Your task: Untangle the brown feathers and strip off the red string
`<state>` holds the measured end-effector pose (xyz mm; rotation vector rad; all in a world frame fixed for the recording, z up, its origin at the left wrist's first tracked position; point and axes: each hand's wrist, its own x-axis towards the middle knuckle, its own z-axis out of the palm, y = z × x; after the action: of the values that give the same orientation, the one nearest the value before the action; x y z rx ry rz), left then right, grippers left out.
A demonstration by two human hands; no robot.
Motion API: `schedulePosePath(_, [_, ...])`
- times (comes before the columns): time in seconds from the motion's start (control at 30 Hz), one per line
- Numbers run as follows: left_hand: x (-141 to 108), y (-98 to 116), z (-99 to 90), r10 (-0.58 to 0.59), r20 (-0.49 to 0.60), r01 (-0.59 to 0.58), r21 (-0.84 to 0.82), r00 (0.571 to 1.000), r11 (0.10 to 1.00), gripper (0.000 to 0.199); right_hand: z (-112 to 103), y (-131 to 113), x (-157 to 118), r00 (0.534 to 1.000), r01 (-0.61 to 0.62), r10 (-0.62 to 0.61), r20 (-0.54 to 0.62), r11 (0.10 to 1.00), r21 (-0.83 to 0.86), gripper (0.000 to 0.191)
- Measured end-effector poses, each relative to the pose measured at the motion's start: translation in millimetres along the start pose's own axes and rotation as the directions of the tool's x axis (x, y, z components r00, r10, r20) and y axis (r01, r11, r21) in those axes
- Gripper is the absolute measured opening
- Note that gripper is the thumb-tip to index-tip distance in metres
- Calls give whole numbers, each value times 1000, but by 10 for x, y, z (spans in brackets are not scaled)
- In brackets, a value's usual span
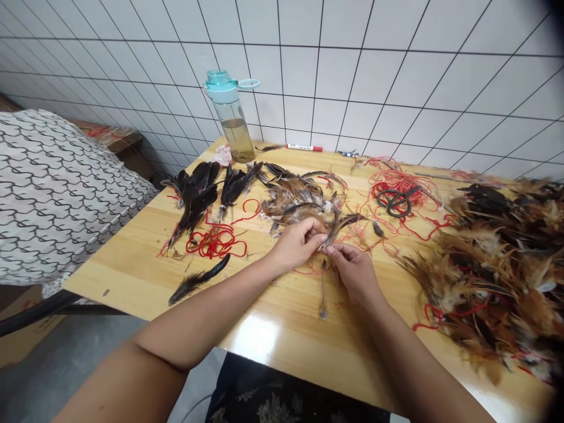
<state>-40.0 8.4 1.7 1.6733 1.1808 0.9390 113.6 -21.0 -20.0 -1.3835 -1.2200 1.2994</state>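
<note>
Both hands meet over the middle of the wooden table. My left hand (pixel 304 241) is closed, its thumb and fingers pinching the quill ends of a few brown feathers (pixel 338 226). Close against it, my right hand (pixel 352 265) is closed too, with thumb and index fingertip at the same quill ends; what exactly lies between them is too small to make out. Just beyond the left hand lies a pile of brown and grey feathers (pixel 293 197). Below the fingertips a thin stripped feather (pixel 323 296) rests on the wood.
A large heap of brown feathers (pixel 493 276) covers the right side. Black scissors (pixel 394 202) lie on tangled red yarn (pixel 388 179). At left are black feathers (pixel 196 194), a red yarn coil (pixel 215 241) and a single dark feather (pixel 198 279). A water bottle (pixel 233 126) and red-capped marker (pixel 304 147) are by the wall.
</note>
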Motion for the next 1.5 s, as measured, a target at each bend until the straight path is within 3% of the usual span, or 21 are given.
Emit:
schedulePosePath(0.2, [-36, 92, 8, 64, -17, -61, 139, 998, 988, 11, -15, 0, 2, 998, -10, 12, 58, 999, -38, 35])
schedulePosePath(0.43, [-2, 3, 24, -30, 59, 37, -121, 998, 992, 23, -39, -2, 22, 999, 38, -39, -9, 997, -68, 35])
schedulePosePath(0.53, [-1, 10, 17, -59, 123, 73, -112, 991, 991, 24, -50, -49, 18, 994, 96, -103, -42, 986, -133, 30])
schedulePosePath(0.7, [-11, 30, 19, -62, 128, 72, -78, 990, 994, 17, -53, -79, -3, 979, 164, -192, -64, 937, -308, 23])
schedulePosePath(0.9, [-14, -2, 33, -72, 120, 82, -77, 990, 994, 13, -70, -40, 3, 941, 285, -338, -17, 819, -497, 21])
schedulePosePath(1.1, [-13, -36, 40, -76, 124, 83, -46, 989, 996, 10, -78, -56, -4, 914, 342, -404, 44, 704, -623, 21])
schedulePosePath(1.3, [-25, -67, 62, -38, 106, 34, 46, 994, 998, 6, -83, -64, -39, 893, 324, -439, 95, 481, -815, 24])
schedulePosePath(1.5, [-31, -41, 87, 37, 45, -44, 171, 998, 984, 15, -67, -119, -120, 889, 257, -442, 121, 263, -930, 28])
